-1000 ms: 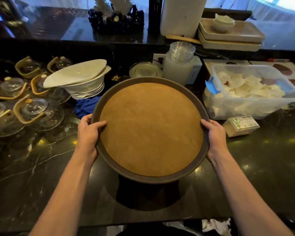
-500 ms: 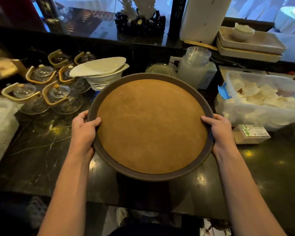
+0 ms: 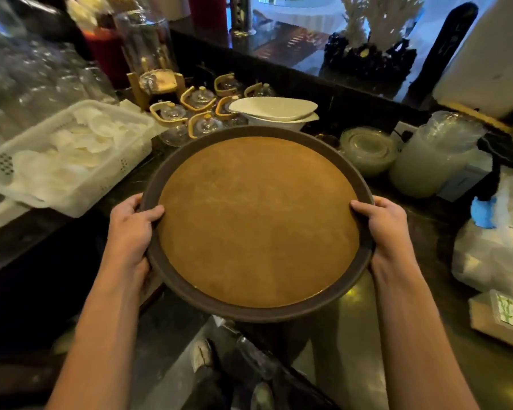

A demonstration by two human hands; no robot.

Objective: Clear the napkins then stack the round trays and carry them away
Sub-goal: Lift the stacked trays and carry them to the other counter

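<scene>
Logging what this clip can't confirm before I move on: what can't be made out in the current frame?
- Head view: whether more trays sit under the round tray; its own face hides them.
- Fingers of the left hand and right hand curl under the rim, unseen.
- Glassware far left is blurred.
- Print on the small box is too small and cut by the right edge.

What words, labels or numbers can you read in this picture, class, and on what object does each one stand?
No text can be read.
Small box, right edge of the counter: a white label with green marks, too blurred to read.
Round tray, held in both hands: plain, no markings.
</scene>
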